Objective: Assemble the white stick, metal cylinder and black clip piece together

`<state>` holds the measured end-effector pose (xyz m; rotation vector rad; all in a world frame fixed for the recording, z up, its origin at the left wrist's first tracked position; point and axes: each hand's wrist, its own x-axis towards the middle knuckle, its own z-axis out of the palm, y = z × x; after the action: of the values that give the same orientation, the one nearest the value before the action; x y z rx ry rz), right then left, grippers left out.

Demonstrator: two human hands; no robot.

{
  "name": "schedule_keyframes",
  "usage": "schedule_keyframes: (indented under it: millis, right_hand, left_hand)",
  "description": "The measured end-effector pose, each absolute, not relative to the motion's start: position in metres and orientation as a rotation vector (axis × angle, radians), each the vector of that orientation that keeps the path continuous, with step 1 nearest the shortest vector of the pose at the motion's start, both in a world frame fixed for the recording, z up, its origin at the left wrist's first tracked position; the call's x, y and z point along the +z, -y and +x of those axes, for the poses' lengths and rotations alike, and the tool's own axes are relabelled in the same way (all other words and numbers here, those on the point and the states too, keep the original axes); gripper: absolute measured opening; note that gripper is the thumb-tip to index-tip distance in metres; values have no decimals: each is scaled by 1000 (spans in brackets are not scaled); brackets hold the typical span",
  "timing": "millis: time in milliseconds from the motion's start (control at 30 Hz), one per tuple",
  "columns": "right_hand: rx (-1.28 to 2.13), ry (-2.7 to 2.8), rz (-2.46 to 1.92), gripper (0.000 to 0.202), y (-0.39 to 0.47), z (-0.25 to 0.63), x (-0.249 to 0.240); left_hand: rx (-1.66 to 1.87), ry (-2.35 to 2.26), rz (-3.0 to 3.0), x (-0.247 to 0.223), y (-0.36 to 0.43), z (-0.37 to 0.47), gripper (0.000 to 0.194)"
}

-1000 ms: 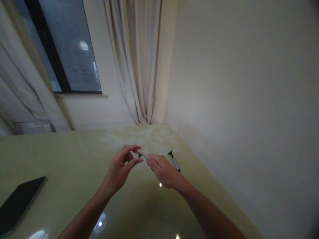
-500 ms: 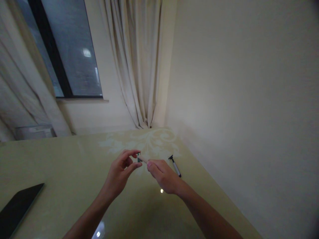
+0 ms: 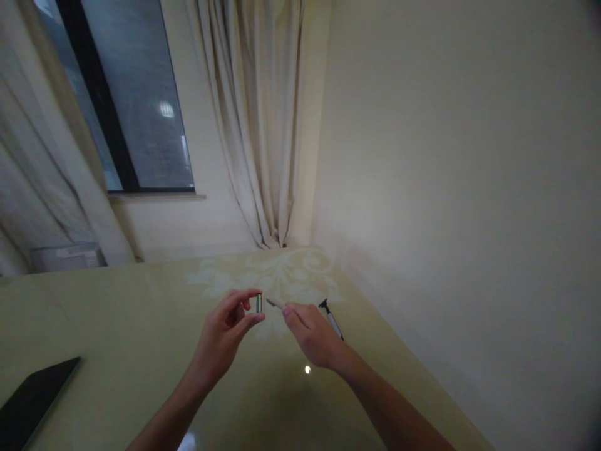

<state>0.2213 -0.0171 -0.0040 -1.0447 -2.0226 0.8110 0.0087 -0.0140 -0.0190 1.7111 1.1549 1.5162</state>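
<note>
Between the thumb and fingertips of my left hand [image 3: 225, 322] is a small, thin green piece [image 3: 258, 303], held upright. My right hand [image 3: 310, 332] is closed around a slim light-coloured tool [image 3: 277, 304], whose darker tip points left at the green piece. A small gap separates the tip from the piece. Just behind my right hand a razor-like object [image 3: 332, 319] with a dark head and a grey handle lies on the table, its lower end close to my wrist.
The yellowish, glossy table [image 3: 117, 326] carries a dark flat panel [image 3: 37, 394] at the left. A plain wall [image 3: 446, 188] borders its right edge. Curtains [image 3: 263, 125] and a window [image 3: 136, 94] are at the back.
The tool's tip has moved right, away from the green piece it was touching or overlapping. The green piece has turned a little in my left fingers. The view has tilted slightly upward.
</note>
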Motion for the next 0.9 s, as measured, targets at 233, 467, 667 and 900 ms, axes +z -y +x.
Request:
schedule_keyframes:
  millis: [233, 467, 667, 900]
  right_hand:
    - [826, 2013, -1030, 43, 15, 219, -9]
    - [862, 2013, -1006, 43, 15, 219, -10]
    - [837, 1990, -1019, 43, 13, 221, -8]
    - [825, 1970, -1004, 43, 14, 222, -9]
  left_hand:
    - [1506, -1248, 1695, -17, 14, 11, 41]
    - [1371, -1271, 1641, -24, 14, 11, 55]
    - [1371, -1243, 1649, -22, 17, 14, 58]
    - [1371, -1241, 1666, -19, 22, 16, 60]
